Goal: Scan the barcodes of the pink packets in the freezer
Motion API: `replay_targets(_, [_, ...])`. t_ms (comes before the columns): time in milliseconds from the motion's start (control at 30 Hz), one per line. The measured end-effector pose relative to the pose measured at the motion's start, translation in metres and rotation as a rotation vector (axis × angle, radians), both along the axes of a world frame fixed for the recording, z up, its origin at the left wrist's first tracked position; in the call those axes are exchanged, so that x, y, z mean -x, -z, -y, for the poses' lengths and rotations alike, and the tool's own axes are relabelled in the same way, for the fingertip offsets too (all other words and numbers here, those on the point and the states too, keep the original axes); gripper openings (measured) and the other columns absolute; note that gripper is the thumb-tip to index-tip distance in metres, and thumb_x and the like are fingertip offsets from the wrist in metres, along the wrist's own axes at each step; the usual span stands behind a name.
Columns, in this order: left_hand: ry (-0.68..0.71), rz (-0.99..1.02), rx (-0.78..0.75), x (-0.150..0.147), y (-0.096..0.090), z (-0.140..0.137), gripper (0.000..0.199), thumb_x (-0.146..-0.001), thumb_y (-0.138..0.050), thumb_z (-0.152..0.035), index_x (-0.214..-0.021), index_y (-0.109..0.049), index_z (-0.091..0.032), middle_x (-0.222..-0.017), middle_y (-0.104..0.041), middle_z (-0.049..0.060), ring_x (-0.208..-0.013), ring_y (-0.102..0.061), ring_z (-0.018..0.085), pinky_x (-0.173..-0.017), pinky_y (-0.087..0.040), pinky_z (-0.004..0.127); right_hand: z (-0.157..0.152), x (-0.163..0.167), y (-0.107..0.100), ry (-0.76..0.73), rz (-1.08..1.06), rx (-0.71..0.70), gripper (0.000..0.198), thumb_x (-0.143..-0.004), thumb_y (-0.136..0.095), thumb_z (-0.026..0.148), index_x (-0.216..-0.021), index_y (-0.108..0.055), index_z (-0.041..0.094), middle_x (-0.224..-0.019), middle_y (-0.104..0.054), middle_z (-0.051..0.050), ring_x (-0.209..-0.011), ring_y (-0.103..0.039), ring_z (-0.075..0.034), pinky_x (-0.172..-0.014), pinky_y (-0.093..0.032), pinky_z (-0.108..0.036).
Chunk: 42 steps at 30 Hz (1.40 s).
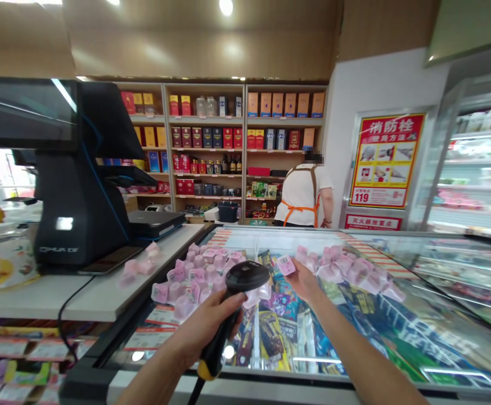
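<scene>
Asst. boxes (207,138) on bkgd shelves (245,129), red sign (386,160) on wht wall (343,118)

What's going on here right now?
The person's left hand grips a black handheld scanner, and the right hand holds up a small pink pack with a barcode label. Both are above a glass-topped freezer, with more pink packs in a left group and a right group on the glass. A few blurred pink items lie on the counter. Beyond, a co-worker stands facing away near the shelves.
</scene>
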<state>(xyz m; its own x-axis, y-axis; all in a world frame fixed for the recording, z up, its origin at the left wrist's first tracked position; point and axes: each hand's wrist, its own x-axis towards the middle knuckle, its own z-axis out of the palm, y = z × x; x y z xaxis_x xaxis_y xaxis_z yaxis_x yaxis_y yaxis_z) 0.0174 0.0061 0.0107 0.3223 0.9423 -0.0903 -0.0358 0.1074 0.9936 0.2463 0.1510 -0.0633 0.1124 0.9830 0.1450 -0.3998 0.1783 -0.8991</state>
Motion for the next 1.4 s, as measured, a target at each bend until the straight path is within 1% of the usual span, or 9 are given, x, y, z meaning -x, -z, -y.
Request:
replay_targets(133, [0.013, 0.018, -0.016, -0.012, -0.003, -0.009, 0.030, -0.066, -0.055, -0.043, -0.070, -0.045, -0.016, -0.054, -0.051, -0.004, -0.043, -0.045, 0.006, -0.043, -0.034, 0.018, -0.006, -0.006, 0.006, 0.083, 0.024, -0.047, 0.025, -0.065, -0.049, 0.037, -0.081, -0.053, 0.019, -0.070, -0.060, -0.001, -0.066, -0.055, -0.016, -0.058, -0.043, -0.027])
replay_targets(367, [-0.120, 0.052, -0.080, -0.028, -0.004, -0.047, 0.031, -0.063, -0.057, -0.044, -0.067, -0.045, -0.016, -0.047, -0.049, -0.005, -0.039, -0.044, 0.006, -0.038, -0.034, 0.018, -0.016, -0.054, 0.012, 0.805, 0.951, -0.238, 0.035, -0.067, -0.044, 0.029, -0.097, -0.056, 0.014, -0.091, -0.059, -0.011, -0.088, -0.049, -0.024, -0.077, -0.034, -0.038])
replay_targets(567, [-0.217, 0.086, -0.065, -0.026, -0.004, -0.069, 0.029, -0.066, -0.054, -0.043, -0.067, -0.046, -0.015, -0.045, -0.048, -0.005, -0.037, -0.042, 0.005, -0.037, -0.034, 0.018, -0.007, -0.076, 0.000, 1.053, 1.253, -0.182, 0.028, -0.070, -0.045, 0.019, -0.095, -0.057, 0.014, -0.109, -0.048, -0.017, -0.105, -0.035, -0.033, -0.082, -0.022, -0.050])
replay_targets(667, [-0.191, 0.117, -0.032, -0.021, 0.002, -0.062, 0.030, -0.066, -0.054, -0.044, -0.069, -0.048, -0.015, -0.049, -0.050, -0.003, -0.038, -0.044, 0.006, -0.038, -0.035, 0.018, 0.002, -0.042, -0.005, 0.873, 1.264, -0.353, 0.031, -0.071, -0.045, 0.025, -0.099, -0.055, 0.016, -0.116, -0.045, -0.014, -0.108, -0.035, -0.029, -0.087, -0.023, -0.046])
replay_targets(800, [-0.157, 0.183, -0.006, -0.012, 0.008, -0.041, 0.031, -0.065, -0.056, -0.043, -0.074, -0.050, -0.014, -0.052, -0.051, -0.003, -0.041, -0.045, 0.006, -0.040, -0.036, 0.018, 0.012, 0.019, 0.004, 0.115, 1.299, -0.422, 0.030, -0.065, -0.051, 0.025, -0.094, -0.058, 0.020, -0.095, -0.060, -0.007, -0.090, -0.052, -0.021, -0.080, -0.036, -0.033])
replay_targets(867, [-0.149, 0.190, -0.006, -0.007, 0.008, -0.031, 0.030, -0.065, -0.057, -0.042, -0.075, -0.051, -0.014, -0.053, -0.052, -0.002, -0.042, -0.046, 0.006, -0.041, -0.036, 0.018, 0.013, 0.034, 0.010, -0.016, 1.242, -0.377, 0.030, -0.061, -0.052, 0.022, -0.090, -0.060, 0.020, -0.090, -0.062, -0.005, -0.082, -0.055, -0.019, -0.074, -0.038, -0.031])
replay_targets(933, [-0.145, 0.185, -0.008, -0.002, 0.007, -0.023, 0.030, -0.065, -0.057, -0.042, -0.074, -0.051, -0.014, -0.054, -0.053, -0.001, -0.043, -0.046, 0.006, -0.042, -0.036, 0.018, 0.009, 0.033, 0.013, 0.031, 1.074, -0.285, 0.026, -0.060, -0.052, 0.022, -0.085, -0.061, 0.019, -0.082, -0.063, -0.004, -0.075, -0.055, -0.019, -0.070, -0.039, -0.030])
replay_targets(1133, [-0.168, 0.162, 0.006, -0.004, 0.011, -0.019, 0.030, -0.064, -0.057, -0.043, -0.071, -0.049, -0.015, -0.054, -0.053, -0.002, -0.043, -0.046, 0.006, -0.042, -0.036, 0.018, -0.010, -0.018, 0.009, 0.156, 0.053, 0.094, 0.016, -0.063, -0.050, 0.032, -0.067, -0.056, 0.019, -0.052, -0.057, 0.003, -0.049, -0.049, -0.011, -0.052, -0.038, -0.024])
replay_targets(1400, [-0.033, 0.157, -0.004, -0.024, 0.011, -0.016, 0.027, -0.068, -0.054, -0.041, -0.075, -0.050, -0.015, -0.054, -0.053, -0.002, -0.044, -0.045, 0.006, -0.043, -0.036, 0.018, -0.009, -0.029, 0.005, 0.115, -0.359, 0.045, 0.006, -0.058, -0.058, 0.021, -0.058, -0.053, 0.018, -0.047, -0.055, 0.005, -0.042, -0.045, -0.006, -0.045, -0.037, -0.019])
